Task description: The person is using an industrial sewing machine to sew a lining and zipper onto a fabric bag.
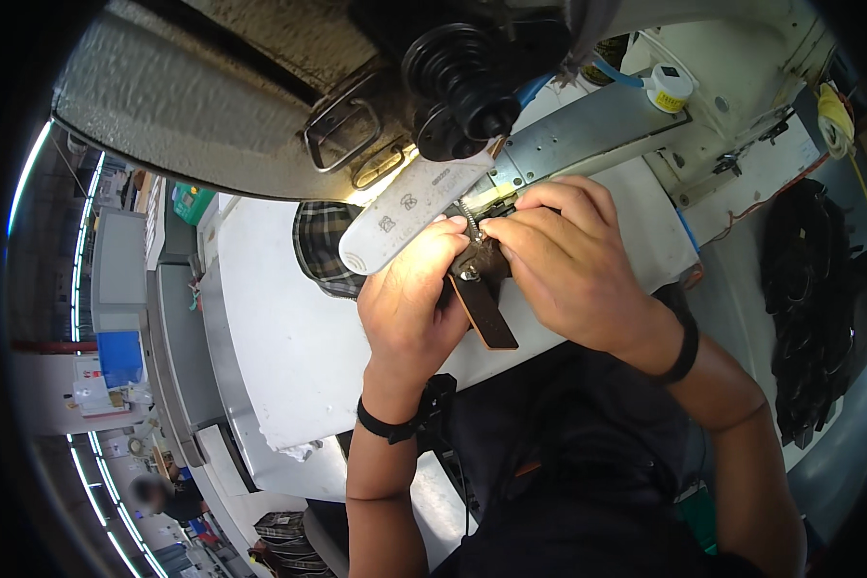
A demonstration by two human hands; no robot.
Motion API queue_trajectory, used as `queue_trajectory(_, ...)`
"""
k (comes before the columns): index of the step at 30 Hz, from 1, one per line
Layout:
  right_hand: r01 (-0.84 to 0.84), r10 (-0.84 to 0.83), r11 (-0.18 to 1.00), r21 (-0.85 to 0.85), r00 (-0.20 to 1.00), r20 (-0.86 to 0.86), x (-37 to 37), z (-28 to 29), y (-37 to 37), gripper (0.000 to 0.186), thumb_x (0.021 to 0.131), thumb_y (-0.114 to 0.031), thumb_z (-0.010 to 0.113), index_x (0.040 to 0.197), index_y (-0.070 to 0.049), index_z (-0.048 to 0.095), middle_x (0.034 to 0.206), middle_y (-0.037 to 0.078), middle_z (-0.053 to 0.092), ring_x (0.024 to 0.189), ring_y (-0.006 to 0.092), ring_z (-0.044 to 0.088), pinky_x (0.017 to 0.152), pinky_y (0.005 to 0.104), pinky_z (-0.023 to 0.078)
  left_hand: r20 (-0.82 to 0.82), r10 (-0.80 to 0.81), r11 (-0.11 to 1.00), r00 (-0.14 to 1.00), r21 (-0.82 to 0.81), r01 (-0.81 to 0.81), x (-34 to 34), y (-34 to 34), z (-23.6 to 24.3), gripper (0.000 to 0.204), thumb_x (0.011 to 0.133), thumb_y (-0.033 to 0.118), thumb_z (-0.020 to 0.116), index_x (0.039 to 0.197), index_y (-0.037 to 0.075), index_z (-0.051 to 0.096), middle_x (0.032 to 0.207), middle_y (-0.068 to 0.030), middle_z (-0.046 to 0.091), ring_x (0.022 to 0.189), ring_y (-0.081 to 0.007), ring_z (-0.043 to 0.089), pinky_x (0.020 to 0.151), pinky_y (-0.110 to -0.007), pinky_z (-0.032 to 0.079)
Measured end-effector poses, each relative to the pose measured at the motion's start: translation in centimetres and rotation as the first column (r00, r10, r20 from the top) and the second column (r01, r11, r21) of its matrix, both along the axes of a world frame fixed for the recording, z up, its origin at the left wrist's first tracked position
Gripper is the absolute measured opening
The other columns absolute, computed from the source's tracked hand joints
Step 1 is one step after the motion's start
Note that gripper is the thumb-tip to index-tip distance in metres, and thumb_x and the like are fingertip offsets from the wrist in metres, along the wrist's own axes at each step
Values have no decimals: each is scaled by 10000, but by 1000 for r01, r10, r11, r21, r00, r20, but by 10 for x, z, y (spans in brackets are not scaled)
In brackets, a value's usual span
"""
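Observation:
Close to a sewing machine's metal work plate [588,130], my left hand [409,299] and my right hand [583,270] pinch a dark piece with a zipper [471,225]. The zipper's teeth show between my fingertips. Below them hangs a flat brown strap [486,316], next to a small shiny metal fitting [468,274]. A dark plaid fabric piece [320,241] lies left of my left hand, partly under a pale rounded machine cover [405,217]. Whether the plaid and the zipper are joined is hidden by the cover and my left hand.
The machine's head [231,106] overhangs the white table [270,337]. A black spindle [462,91] juts down from it. Dark pieces [814,308] are heaped at the right. Folded plaid pieces [289,539] sit low at the left. A person [169,496] is far off left.

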State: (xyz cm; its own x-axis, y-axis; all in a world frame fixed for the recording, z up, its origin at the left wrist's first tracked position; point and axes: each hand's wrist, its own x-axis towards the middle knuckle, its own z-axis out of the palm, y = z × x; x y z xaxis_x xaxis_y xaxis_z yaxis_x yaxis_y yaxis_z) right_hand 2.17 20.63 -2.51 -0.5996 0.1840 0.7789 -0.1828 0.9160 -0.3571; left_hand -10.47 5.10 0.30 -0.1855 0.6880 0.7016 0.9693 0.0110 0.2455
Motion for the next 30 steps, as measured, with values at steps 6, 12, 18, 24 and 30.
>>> queue_trajectory(6, 46, -43, 997, -56, 998, 46, -1, 2, -5, 287, 811, -58, 710, 1097, -56, 692, 979, 33, 666, 1052, 234, 603, 954, 420, 427, -20, 3, 1000, 1000, -7, -3, -1, 4, 9, 362, 747, 7, 842, 1080, 25, 702, 1105, -132, 768, 990, -292, 764, 830, -366, 610)
queue_trajectory(12, 71, -64, 994, -85, 994, 87, 0, 7, -8, 286, 851, -53, 705, 1137, -47, 698, 986, 44, 703, 1006, 241, 631, 896, 399, 448, -56, 53, 998, 997, -32, -55, -3, 0, 3, 402, 733, -7, 835, 1117, 48, 729, 1133, -114, 761, 1017, -273, 750, 848, -370, 601)
queue_trajectory(18, 16, 66, 931, -366, 975, 211, 4, 0, -10, 226, 956, -61, 646, 1179, -39, 675, 1060, 126, 730, 900, 332, 707, 781, 424, 555, -70, 83, 995, 994, -47, -86, 2, 1, 0, 384, 745, -53, 793, 1113, 19, 713, 1117, -133, 738, 1081, -303, 731, 909, -388, 592)
queue_trajectory(24, -24, 167, 865, -502, 956, 241, 3, -10, -8, 204, 993, -119, 629, 1184, -48, 643, 1086, 136, 716, 901, 364, 713, 755, 435, 575, -76, 62, 998, 995, 12, -61, -2, 2, -9, 382, 738, -89, 764, 1105, 0, 703, 1092, -149, 726, 1087, -331, 728, 934, -405, 596)
queue_trajectory(30, -29, 125, 878, -479, 978, 170, -1, -26, 0, 155, 992, -167, 653, 1089, -47, 652, 1029, 129, 701, 873, 360, 701, 736, 446, 565, -76, 33, 998, 997, 61, -28, -4, 7, -11, 375, 738, -86, 767, 1096, 7, 702, 1079, -138, 726, 1073, -324, 733, 905, -399, 605)
